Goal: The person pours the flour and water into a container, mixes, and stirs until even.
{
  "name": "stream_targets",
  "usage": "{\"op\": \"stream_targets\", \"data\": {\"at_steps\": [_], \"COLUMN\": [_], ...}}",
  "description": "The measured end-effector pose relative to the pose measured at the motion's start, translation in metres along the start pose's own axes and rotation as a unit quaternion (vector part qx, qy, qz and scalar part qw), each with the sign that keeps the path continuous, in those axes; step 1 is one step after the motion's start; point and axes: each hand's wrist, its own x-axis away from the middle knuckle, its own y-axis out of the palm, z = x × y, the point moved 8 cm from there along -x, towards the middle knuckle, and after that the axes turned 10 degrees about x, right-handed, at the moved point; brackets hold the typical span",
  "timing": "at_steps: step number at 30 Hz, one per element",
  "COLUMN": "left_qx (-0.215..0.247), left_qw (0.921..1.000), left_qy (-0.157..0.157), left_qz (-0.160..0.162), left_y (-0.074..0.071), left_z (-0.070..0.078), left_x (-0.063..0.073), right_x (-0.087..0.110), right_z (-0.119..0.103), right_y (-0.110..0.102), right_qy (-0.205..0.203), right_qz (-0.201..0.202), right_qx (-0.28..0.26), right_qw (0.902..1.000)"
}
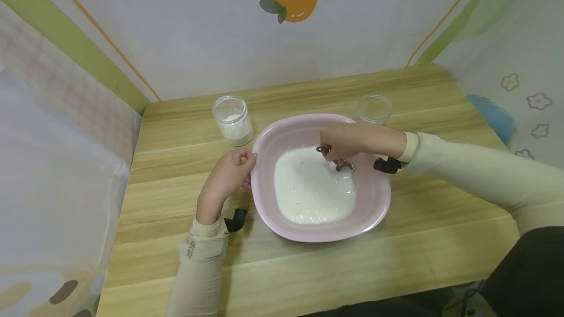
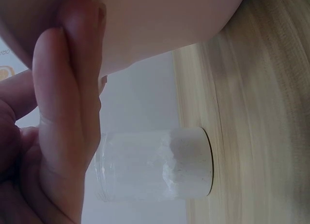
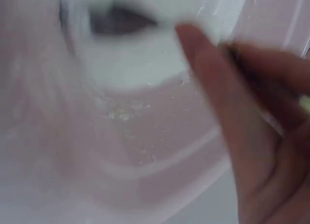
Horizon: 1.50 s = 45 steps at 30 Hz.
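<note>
A pink basin (image 1: pixel 317 237) holds a pool of white liquid (image 1: pixel 308 192). My left hand (image 1: pixel 226 172) grips the basin's left rim, thumb at the top edge; in the left wrist view the fingers (image 2: pixel 65 103) lie against its outer wall. Over the right part of the basin, my right hand (image 1: pixel 345 141) holds a metal spoon (image 1: pixel 345 167) by its handle, the spoon's bowl down at the white liquid. The right wrist view shows the spoon (image 3: pixel 123 20) blurred, with thumb and finger pinching the handle.
A clear jar (image 1: pixel 238 124) partly filled with white powder stands behind my left hand. Another clear jar (image 1: pixel 373 107) is behind the basin at the right, partly hidden by my right arm. The wooden table (image 1: pixel 176 199) meets a printed wall covering (image 1: pixel 211 33) at its back.
</note>
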Motion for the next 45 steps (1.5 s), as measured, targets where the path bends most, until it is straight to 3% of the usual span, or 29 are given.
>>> {"op": "stream_targets", "data": {"at_steps": [3,7,12,17,20,24,29,33,36,38,40,42,45], "left_qx": [0.006,0.007,0.003,-0.003,-0.007,-0.008,-0.007,-0.001,0.003,0.003,0.002,0.002,0.003], "left_qw": [1.0000,1.0000,1.0000,1.0000,1.0000,0.9999,0.9999,1.0000,1.0000,1.0000,1.0000,1.0000,1.0000], "left_qy": [-0.003,-0.004,-0.004,0.001,0.004,0.009,0.004,0.006,0.005,0.002,-0.001,-0.001,-0.001], "left_qz": [-0.002,0.000,-0.001,-0.002,-0.005,-0.011,-0.012,-0.008,-0.005,-0.005,-0.005,-0.005,-0.005], "left_y": [0.000,-0.001,-0.002,-0.001,0.000,0.000,-0.001,-0.003,-0.005,-0.006,-0.007,-0.007,-0.008], "left_z": [-0.002,-0.004,-0.003,0.000,0.002,0.004,0.001,-0.001,-0.002,-0.003,-0.003,-0.003,-0.002], "left_x": [0.000,0.000,-0.002,-0.004,-0.005,-0.006,-0.003,-0.003,-0.004,-0.004,-0.005,-0.005,-0.005], "right_x": [0.000,-0.004,-0.018,-0.030,-0.033,-0.032,-0.025,-0.018,-0.015,-0.013,-0.010,-0.008,-0.009], "right_z": [-0.007,-0.022,-0.036,-0.033,-0.026,-0.017,-0.017,-0.018,-0.016,-0.015,-0.017,-0.022,-0.032], "right_y": [0.016,0.030,0.026,0.011,0.000,-0.019,-0.027,-0.023,-0.013,-0.001,0.012,0.024,0.035], "right_qy": [-0.014,-0.043,-0.088,-0.083,-0.080,-0.079,-0.081,-0.059,-0.046,-0.041,-0.034,-0.027,-0.034], "right_qz": [-0.073,-0.116,-0.066,0.009,0.063,0.148,0.167,0.140,0.081,0.016,-0.053,-0.113,-0.153], "right_qx": [-0.086,-0.203,-0.264,-0.284,-0.251,-0.137,0.007,0.091,0.088,0.043,-0.022,-0.091,-0.170], "right_qw": [0.9936,0.9713,0.9583,0.9553,0.9626,0.9763,0.9827,0.9842,0.9917,0.9981,0.9978,0.9891,0.9728]}}
